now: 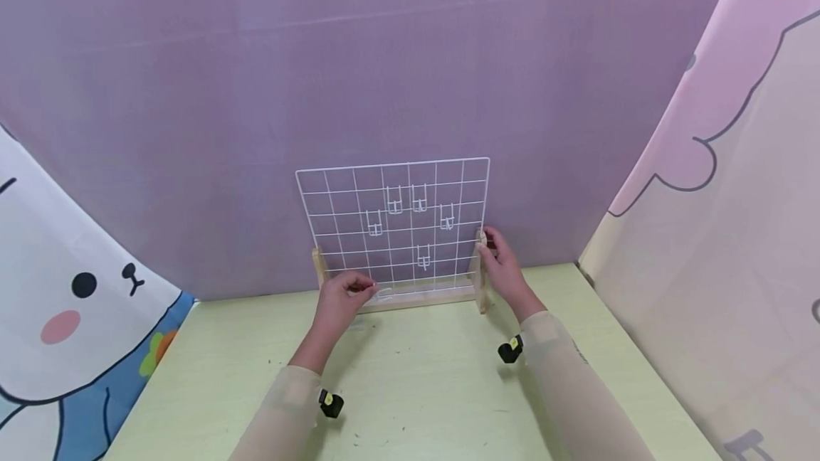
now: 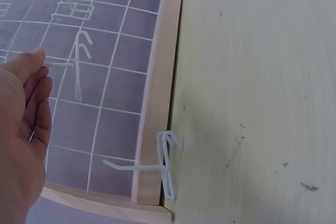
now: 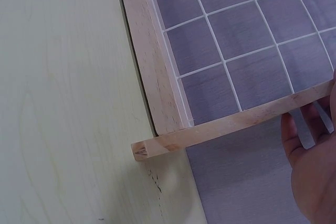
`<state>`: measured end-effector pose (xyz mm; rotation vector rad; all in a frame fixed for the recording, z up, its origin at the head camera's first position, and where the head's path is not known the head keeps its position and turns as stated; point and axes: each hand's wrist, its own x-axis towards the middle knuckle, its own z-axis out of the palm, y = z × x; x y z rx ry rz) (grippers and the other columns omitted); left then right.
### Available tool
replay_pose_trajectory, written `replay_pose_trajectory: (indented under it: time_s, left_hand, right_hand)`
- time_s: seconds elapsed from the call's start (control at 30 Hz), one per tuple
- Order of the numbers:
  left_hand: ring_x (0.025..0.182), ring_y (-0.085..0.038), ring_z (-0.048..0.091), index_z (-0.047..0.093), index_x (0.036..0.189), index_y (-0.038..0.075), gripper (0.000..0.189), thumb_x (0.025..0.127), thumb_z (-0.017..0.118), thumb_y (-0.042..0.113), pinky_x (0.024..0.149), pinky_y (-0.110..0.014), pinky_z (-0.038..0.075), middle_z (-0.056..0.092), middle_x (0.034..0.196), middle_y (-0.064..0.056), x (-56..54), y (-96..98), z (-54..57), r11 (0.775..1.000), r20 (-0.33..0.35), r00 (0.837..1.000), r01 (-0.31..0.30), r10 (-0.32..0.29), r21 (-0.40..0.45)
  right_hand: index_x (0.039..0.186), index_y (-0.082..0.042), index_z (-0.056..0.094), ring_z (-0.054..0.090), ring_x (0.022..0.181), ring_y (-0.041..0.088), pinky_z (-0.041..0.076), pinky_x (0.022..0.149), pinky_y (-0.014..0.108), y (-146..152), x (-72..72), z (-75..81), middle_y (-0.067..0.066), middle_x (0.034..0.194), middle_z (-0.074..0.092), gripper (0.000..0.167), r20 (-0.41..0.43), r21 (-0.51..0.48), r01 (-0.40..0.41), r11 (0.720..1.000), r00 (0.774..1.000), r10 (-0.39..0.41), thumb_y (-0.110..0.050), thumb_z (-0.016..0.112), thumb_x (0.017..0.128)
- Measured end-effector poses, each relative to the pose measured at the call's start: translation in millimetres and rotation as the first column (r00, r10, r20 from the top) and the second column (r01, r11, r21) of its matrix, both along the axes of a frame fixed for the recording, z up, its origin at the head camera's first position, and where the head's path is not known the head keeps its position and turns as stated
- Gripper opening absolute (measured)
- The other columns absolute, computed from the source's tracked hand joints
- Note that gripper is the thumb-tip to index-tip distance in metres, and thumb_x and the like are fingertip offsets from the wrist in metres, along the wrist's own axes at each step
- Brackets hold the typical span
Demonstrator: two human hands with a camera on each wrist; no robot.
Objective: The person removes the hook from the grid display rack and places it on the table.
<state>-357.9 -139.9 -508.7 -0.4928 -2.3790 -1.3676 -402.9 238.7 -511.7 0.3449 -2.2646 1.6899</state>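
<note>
A white wire grid panel [image 1: 346, 223] stands upright in a wooden stand [image 1: 442, 297] at the back of the table. Between thumb and fingertips, my left hand [image 1: 339, 301] pinches the prong of a white wire hook [image 2: 77, 66], held in front of the grid's lower left part. Its two bent ends point away from the fingers in the left wrist view. My right hand [image 1: 502, 265] grips the top of the stand's right wooden post [image 1: 480, 279], fingers partly hidden behind it. Several similar hooks hang on the grid, one of them low down [image 1: 423, 258].
A loose white wire hook [image 2: 164, 167] lies by the stand's left end, against the wooden base. The pale yellow table [image 1: 410, 383] meets a purple backdrop [image 1: 410, 91] behind the grid. Cartoon-printed cloths [image 1: 83, 347] hang at both sides.
</note>
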Motion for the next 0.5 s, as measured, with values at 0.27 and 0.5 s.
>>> replay_pose_trajectory:
  time_s: [0.27, 0.5]
  left_hand:
    - [0.092, -0.017, 0.070, 0.082, 0.099, 0.011, 0.007, 0.096, 0.088, 0.009, 0.078, -0.028, 0.060, 0.077, 0.096, 0.003, -2.7, 1.0, -10.1, 1.000, 0.067, 0.998, -0.009, 0.009, -0.008]
    - [0.089, -0.016, 0.069, 0.082, 0.098, 0.007, 0.006, 0.096, 0.087, 0.006, 0.081, -0.029, 0.060, 0.077, 0.095, 0.001, -5.6, 1.8, -17.0, 1.000, 0.053, 0.999, 0.007, -0.007, -0.008]
  right_hand:
    - [0.169, -0.011, 0.039, 0.055, 0.132, 0.045, 0.053, 0.109, 0.067, -2, 3.7, 6.3, 0.029, 0.149, 0.053, 0.051, 0.019, -0.006, -0.009, 1.000, 1.000, 0.009, -0.021, 0.049, 0.120]
    - [0.166, -0.017, 0.043, 0.060, 0.127, 0.046, 0.057, 0.104, 0.064, 0, -0.2, -0.3, 0.026, 0.144, 0.056, 0.048, -0.014, -0.009, 0.005, 1.000, 1.000, -0.005, -0.026, 0.051, 0.120]
